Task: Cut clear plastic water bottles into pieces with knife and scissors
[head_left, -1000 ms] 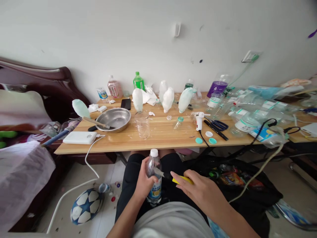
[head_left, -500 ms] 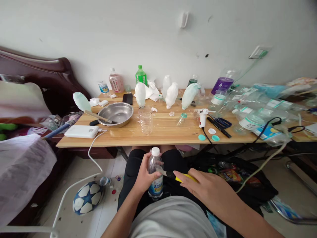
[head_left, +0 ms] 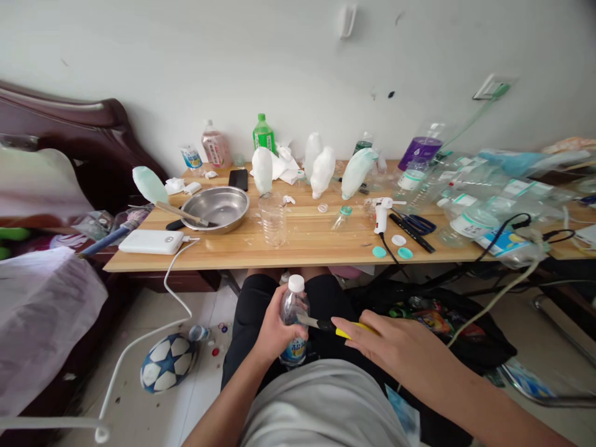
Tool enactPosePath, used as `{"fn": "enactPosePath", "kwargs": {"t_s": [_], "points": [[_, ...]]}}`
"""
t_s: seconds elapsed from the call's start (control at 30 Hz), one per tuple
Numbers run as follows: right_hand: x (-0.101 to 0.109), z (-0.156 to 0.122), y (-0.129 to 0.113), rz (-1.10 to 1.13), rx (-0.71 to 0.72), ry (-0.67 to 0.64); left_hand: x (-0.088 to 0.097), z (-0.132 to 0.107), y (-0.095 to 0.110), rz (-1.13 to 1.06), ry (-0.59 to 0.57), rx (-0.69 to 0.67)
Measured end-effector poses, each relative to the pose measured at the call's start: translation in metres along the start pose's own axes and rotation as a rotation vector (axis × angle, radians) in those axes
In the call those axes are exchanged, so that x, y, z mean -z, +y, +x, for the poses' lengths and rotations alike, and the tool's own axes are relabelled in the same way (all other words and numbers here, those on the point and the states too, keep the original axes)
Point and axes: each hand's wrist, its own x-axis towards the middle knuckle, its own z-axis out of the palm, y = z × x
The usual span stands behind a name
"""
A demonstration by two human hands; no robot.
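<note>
My left hand [head_left: 278, 326] is wrapped round a clear plastic bottle [head_left: 297, 303] with a white cap and a blue label, held upright above my lap. In my right hand [head_left: 372, 338] is a yellow utility knife [head_left: 350, 330], its blade pointing left. The blade meets the bottle's side just above the label, near my left thumb; whether it has gone through the wall I cannot tell. On the table beyond my hands stands a clear cut bottle piece [head_left: 272, 223].
A steel bowl [head_left: 223, 202] with a brush across its rim sits left on the table [head_left: 223, 256], near a white power bank [head_left: 151, 241]. A glue gun [head_left: 382, 214], scissors [head_left: 419, 225] and several clear bottles [head_left: 475, 220] lie to the right. A ball [head_left: 168, 363] rests on the floor.
The bottle and both hands have shifted slightly to the right in view. The knife blade stays against the bottle's side, both hands keeping their hold.
</note>
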Motion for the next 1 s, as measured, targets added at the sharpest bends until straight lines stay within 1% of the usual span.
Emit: {"fn": "enactPosePath", "kwargs": {"t_s": [0.13, 0.3, 0.43, 0.5, 0.6, 0.73, 0.83, 0.9, 1.0], "points": [[0.001, -0.004, 0.003, -0.055, 0.022, -0.022, -0.004, -0.002, 0.005, 0.047, 0.043, -0.014], [-0.001, -0.003, 0.003, -0.064, 0.034, -0.049, -0.007, -0.005, 0.003, 0.091, 0.072, -0.017], [0.0, 0.0, 0.0, -0.101, 0.046, -0.081, -0.014, -0.013, 0.003, 0.247, 0.087, -0.021], [0.0, 0.0, -0.001, -0.095, 0.058, -0.086, -0.016, -0.016, 0.004, 0.284, 0.065, -0.01], [-0.001, -0.003, -0.003, -0.073, 0.024, -0.09, -0.013, -0.015, 0.006, 0.232, 0.011, 0.011], [-0.001, -0.004, -0.006, -0.079, -0.054, -0.122, -0.008, -0.005, 0.008, 0.188, -0.057, 0.028], [0.0, -0.001, -0.008, -0.118, -0.114, -0.148, -0.01, 0.003, 0.007, 0.256, -0.091, 0.02], [0.001, 0.001, -0.009, -0.132, -0.147, -0.154, -0.014, 0.005, 0.005, 0.323, -0.052, -0.006], [0.001, 0.002, -0.012, -0.122, -0.172, -0.16, -0.022, -0.001, -0.002, 0.354, 0.095, -0.018]]}}
